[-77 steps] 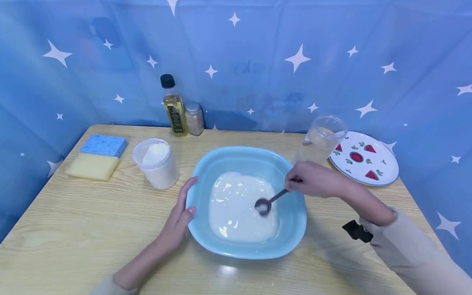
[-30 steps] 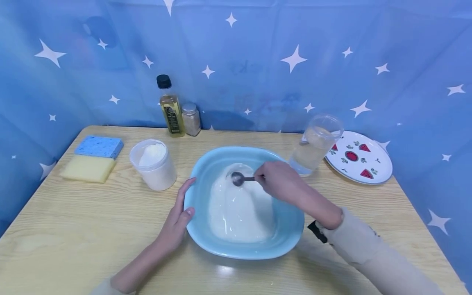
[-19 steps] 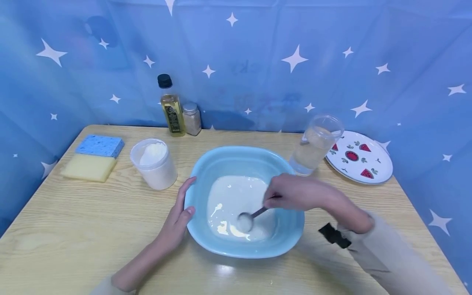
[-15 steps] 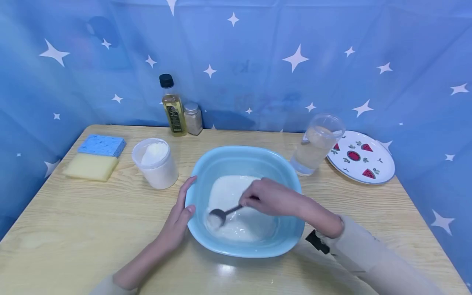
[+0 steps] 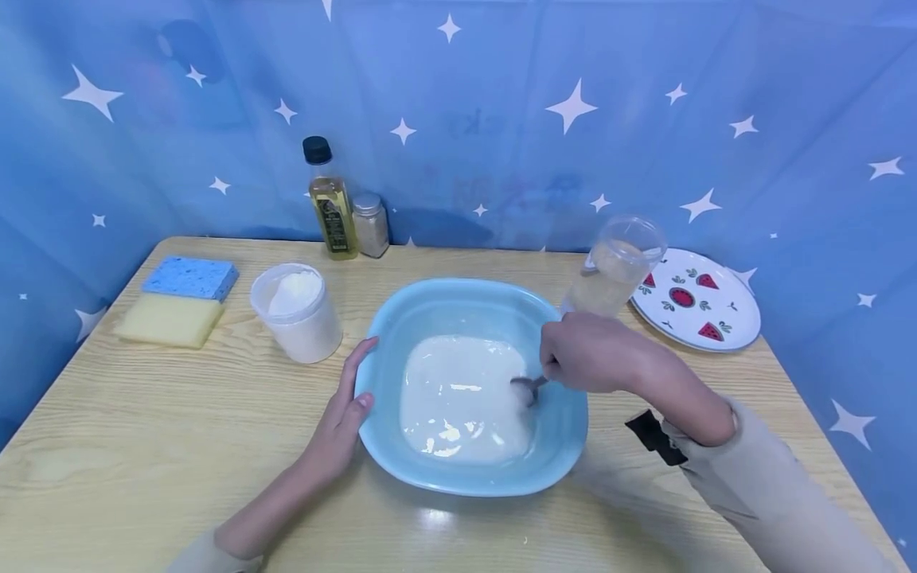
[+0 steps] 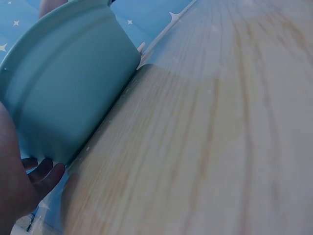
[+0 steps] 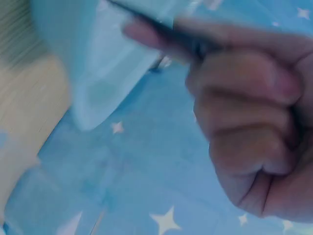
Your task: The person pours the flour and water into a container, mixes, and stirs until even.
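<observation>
A light blue basin (image 5: 473, 484) holds a white, glossy liquid batter (image 5: 458, 398). My left hand (image 5: 337, 430) holds the basin's left side, index fingertip and thumb at the rim; in the left wrist view, more fingers (image 6: 46, 178) lie against its outer wall. Over the basin's right side, my right hand (image 5: 598, 354) grips the handle of a small dark round-bowled spoon (image 5: 526, 388), its bowl blurred at the right edge of the batter. The right wrist view shows the dark handle (image 7: 151, 22) between thumb and index finger, with the other fingers curled in.
A tub of white powder (image 5: 301, 326) stands left of the basin. Blue (image 5: 189, 276) and yellow (image 5: 172, 320) sponges lie farther left. Behind are an oil bottle (image 5: 333, 215) and a small jar (image 5: 370, 227). A clear jug (image 5: 609, 274) and a watermelon-print plate (image 5: 698, 318) sit back right.
My right hand has swept the spoon round through the batter, most recently from the basin's front left to its right side. My left hand keeps its hold on the basin.
</observation>
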A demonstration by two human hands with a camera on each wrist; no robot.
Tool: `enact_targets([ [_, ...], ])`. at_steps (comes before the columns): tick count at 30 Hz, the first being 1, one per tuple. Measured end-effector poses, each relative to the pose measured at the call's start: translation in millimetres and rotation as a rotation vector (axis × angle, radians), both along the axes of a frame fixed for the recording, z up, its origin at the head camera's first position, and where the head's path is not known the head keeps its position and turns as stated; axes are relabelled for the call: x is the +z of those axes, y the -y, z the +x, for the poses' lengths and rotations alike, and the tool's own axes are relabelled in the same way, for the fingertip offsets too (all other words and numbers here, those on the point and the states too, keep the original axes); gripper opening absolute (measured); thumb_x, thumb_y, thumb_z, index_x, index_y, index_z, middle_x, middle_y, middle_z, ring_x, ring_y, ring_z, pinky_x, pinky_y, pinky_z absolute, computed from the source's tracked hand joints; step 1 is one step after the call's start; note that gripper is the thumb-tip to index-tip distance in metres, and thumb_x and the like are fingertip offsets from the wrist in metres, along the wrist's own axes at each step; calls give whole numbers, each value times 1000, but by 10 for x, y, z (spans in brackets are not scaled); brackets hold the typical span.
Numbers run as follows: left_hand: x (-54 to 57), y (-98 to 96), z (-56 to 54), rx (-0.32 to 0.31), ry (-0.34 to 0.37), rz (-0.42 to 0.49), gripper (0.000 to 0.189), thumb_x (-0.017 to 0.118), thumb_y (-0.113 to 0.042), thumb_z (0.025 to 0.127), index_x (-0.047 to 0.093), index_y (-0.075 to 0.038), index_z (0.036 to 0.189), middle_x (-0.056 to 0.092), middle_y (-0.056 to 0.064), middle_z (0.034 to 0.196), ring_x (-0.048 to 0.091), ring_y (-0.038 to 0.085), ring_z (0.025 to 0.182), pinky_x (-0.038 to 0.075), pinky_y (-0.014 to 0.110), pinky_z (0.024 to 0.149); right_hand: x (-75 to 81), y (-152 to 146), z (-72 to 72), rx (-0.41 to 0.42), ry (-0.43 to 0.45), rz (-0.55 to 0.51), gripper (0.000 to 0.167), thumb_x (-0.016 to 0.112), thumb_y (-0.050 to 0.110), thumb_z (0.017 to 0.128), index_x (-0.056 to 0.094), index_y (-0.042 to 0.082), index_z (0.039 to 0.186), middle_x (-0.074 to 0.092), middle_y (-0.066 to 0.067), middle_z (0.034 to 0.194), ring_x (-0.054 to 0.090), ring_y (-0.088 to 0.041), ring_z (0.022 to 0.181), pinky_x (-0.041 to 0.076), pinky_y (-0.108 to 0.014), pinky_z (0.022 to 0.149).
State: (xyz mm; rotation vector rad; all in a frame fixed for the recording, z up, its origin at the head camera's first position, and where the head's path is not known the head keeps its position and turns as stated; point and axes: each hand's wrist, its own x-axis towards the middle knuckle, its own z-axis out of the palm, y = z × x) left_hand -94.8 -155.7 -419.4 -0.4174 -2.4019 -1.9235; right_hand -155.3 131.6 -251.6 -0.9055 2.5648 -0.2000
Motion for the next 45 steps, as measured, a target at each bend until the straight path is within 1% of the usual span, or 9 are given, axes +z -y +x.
enact_targets([
  [6,-19,8,-9,-2,-14,4,58,33,-15,91,22,-30,146,27,6,147,47,32,112,49,35,80,-170,155,-51,185,201,-183,32,56,4,87,57,16,58,32,11,51,27,-2,48,28,-19,50],
  [12,-33,-5,-30,-7,-46,8,56,34,-18,92,22,-29,146,27,5,147,47,31,113,48,37,81,-381,290,-90,43,27,-298,22,56,9,90,68,14,72,50,10,58,34,-5,48,33,-22,51],
  [18,-30,-24,-9,3,-37,-3,60,37,-11,91,22,-29,146,26,5,148,46,30,114,48,40,82,-219,153,-131,-91,-153,-143,31,54,0,86,58,15,59,42,5,51,33,-10,47,30,-24,46],
  [24,-39,-23,3,17,-52,-15,59,37,-12,91,22,-29,146,27,4,147,45,28,116,47,41,84,8,85,-52,-102,-45,53,39,51,-2,85,36,15,54,21,4,52,22,-11,49,24,-24,46],
  [30,-45,-37,9,16,-70,-13,56,36,-16,93,21,-29,146,29,5,147,46,27,114,47,42,84,78,192,126,-17,17,175,17,61,9,86,55,12,70,46,3,62,44,-12,57,40,-24,51],
  [34,-41,-47,9,16,-68,-16,55,36,-19,94,21,-30,146,27,5,148,43,28,119,44,48,86,94,245,242,77,12,128,11,66,8,83,64,15,75,52,7,68,47,-10,63,44,-23,56],
  [38,-41,-37,13,24,-74,-21,56,36,-18,94,21,-30,146,28,5,147,43,28,119,43,51,87,97,240,257,139,-99,61,18,68,8,81,64,18,67,47,11,58,42,-9,56,36,-23,51],
  [42,-39,-22,14,22,-81,-28,56,36,-19,94,21,-31,146,29,5,147,44,27,118,44,49,87,98,249,282,166,-223,153,5,72,10,79,69,14,78,53,6,62,46,-11,58,40,-24,51],
  [45,-34,-15,17,16,-92,-43,55,36,-19,94,20,-29,147,31,7,145,46,27,115,46,45,85,106,269,364,254,-268,213,18,78,8,72,70,13,86,58,1,71,51,-14,64,46,-26,56],
])
